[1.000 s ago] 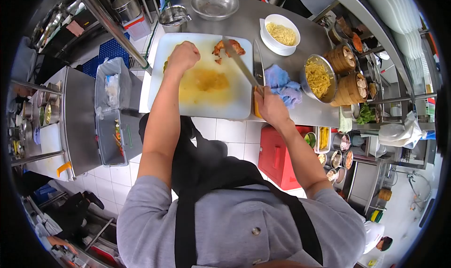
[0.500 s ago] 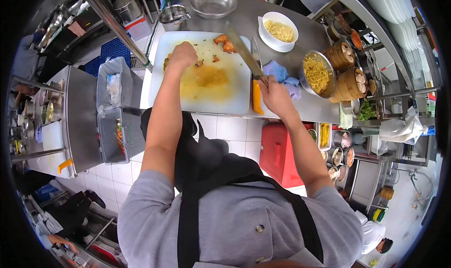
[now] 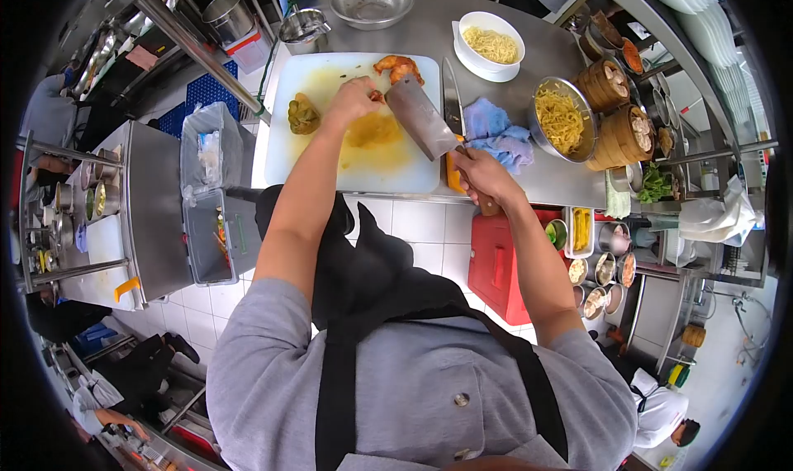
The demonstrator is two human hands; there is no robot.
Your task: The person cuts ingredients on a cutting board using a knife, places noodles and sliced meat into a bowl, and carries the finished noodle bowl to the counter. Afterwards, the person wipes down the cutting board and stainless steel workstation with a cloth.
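Observation:
My right hand is wrapped round the wooden handle of a cleaver, its broad blade lying flat-side up over the right part of the white cutting board. Fingers bent together, my left hand touches a small piece of browned meat on the board. A larger browned piece lies at the board's top right. Chopped green pickles sit in a heap at the left. Yellow-brown juice covers the board's middle. Just right of the board is a knife with an orange handle.
A blue cloth lies beside the knife. Further right are a metal bowl of yellow noodles, a white bowl of noodles and bamboo steamers. A steel bowl stands behind the board. A red box is below the counter.
My left hand has moved right from the pickles to the small meat piece. The cleaver has turned from edge-on to show its broad face and has come lower.

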